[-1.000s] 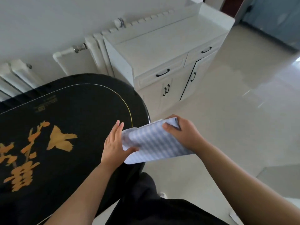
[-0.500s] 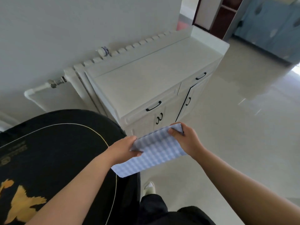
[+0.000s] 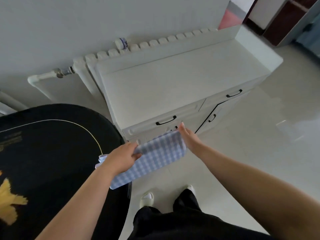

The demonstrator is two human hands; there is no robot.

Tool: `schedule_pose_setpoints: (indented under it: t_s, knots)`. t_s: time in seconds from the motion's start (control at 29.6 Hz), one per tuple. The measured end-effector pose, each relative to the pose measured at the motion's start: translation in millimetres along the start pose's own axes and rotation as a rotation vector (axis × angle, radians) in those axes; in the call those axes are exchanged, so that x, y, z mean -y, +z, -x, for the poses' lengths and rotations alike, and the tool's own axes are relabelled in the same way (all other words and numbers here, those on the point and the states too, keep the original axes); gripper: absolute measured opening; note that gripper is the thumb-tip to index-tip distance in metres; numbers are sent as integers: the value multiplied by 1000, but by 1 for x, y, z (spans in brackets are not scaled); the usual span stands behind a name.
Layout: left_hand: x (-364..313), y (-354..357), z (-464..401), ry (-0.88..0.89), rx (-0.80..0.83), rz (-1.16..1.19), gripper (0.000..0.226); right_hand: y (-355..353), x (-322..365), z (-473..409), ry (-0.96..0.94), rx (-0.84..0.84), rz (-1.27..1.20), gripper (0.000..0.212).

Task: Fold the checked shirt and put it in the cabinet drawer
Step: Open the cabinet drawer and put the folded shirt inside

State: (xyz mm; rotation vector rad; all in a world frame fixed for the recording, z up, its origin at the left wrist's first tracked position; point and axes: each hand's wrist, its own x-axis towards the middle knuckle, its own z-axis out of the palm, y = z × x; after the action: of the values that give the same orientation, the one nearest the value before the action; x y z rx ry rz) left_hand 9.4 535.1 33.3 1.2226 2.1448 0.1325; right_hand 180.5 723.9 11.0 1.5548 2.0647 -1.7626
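The folded blue-and-white checked shirt (image 3: 159, 158) hangs in the air in front of the white cabinet (image 3: 173, 84), just below its left drawer (image 3: 147, 127). My left hand (image 3: 121, 158) grips the shirt's left end, thumb on top. My right hand (image 3: 189, 139) lies along the shirt's right edge with its fingers straight, the fingertips close under the left drawer's black handle (image 3: 165, 120). Both drawers look closed; the right drawer has its own black handle (image 3: 234, 93).
A black oval table (image 3: 52, 144) with gold markings fills the left. A white radiator (image 3: 155, 42) and pipe (image 3: 52, 75) run along the wall behind the cabinet. The lower right cabinet door (image 3: 223, 111) stands slightly ajar. My feet are on the pale tiled floor (image 3: 259, 144).
I have stepped from the table toward the cabinet, carrying the shirt forward. My right hand has loosened from the shirt's corner and its fingers have straightened toward the left drawer handle.
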Motion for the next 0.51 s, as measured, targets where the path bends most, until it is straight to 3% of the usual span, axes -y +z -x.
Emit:
schedule_pose_setpoints:
  t_s: [0.07,0.2,0.3,0.51]
  knots:
    - [-1,3,2,-26,-6,-26,22,-2,3,-18,86,30,-152,61]
    - [11,0,2,-132,-98,-105,18,4,20,-72,331,35,-750,21]
    - [29,-6,12,-200,-137,-147,17,19,25,-106,405,-10,-849,12]
    - [48,-14,38,-284,-138,-157,21,50,24,-139,501,-60,-1014,37]
